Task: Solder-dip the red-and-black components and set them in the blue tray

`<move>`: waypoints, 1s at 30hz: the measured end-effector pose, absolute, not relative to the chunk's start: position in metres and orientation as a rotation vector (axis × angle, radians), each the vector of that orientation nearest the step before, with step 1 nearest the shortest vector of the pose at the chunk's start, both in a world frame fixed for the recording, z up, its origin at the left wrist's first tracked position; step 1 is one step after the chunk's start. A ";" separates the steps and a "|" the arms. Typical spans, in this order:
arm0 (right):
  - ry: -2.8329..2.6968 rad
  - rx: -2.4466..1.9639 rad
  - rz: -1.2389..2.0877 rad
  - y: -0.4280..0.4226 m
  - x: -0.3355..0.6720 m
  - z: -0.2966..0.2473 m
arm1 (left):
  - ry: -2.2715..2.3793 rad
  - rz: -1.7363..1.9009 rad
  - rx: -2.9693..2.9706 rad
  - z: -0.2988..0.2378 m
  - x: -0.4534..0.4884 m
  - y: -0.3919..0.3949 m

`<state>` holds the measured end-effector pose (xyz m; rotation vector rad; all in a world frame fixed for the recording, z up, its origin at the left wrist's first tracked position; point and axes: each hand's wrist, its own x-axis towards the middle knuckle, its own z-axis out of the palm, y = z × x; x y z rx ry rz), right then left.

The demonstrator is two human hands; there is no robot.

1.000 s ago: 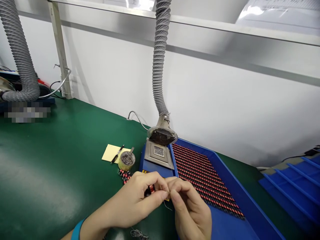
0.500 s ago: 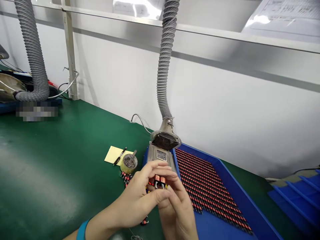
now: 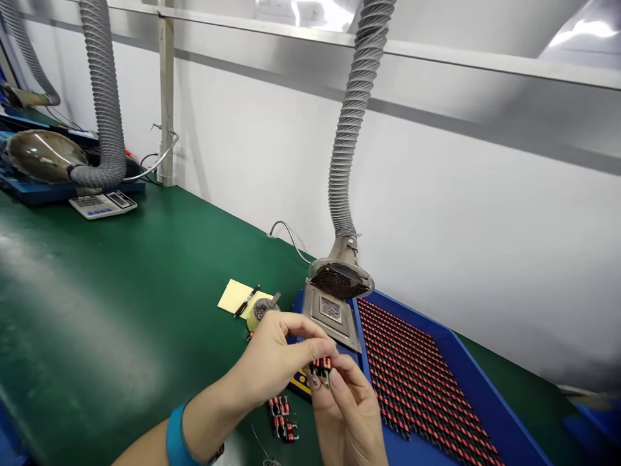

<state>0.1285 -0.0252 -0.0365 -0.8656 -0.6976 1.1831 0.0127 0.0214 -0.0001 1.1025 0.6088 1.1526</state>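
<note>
Between both hands is a small coil (image 3: 321, 366), black with red-copper windings and metal legs that point down toward me. My left hand (image 3: 279, 353), with a blue band at its wrist, comes in from the left and pinches the coil's upper part between thumb and fingers. From below, my right hand (image 3: 347, 411) grips its lower right side with thumb and fingertips. Fingers hide part of the coil. Several similar loose coils (image 3: 282, 417) lie on the green table below my left hand.
Behind my hands stands a solder pot (image 3: 313, 310) under a fume hood (image 3: 342, 275) with a grey hose. On the right, a blue tray (image 3: 490, 382) holds rows of coils. A jar (image 3: 253, 318), a yellow notepad (image 3: 230, 298), a pen (image 3: 246, 302) and a calculator (image 3: 99, 206) are on the left.
The view has shifted, so the background sits further right. My left fingers have closed over the coil's top, and its legs now tilt downward.
</note>
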 end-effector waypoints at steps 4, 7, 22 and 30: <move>-0.761 -0.893 1.196 -0.024 0.129 -0.040 | 0.622 1.238 0.956 0.005 0.009 0.021; -0.718 -0.880 1.273 -0.026 0.125 -0.033 | 0.634 1.438 0.886 0.011 -0.001 0.023; -0.768 -0.832 1.332 -0.029 0.125 -0.030 | 0.712 1.297 1.046 0.006 0.002 0.023; -0.719 -0.977 1.297 -0.039 0.157 -0.027 | 1.052 1.604 2.065 -0.009 -0.059 0.000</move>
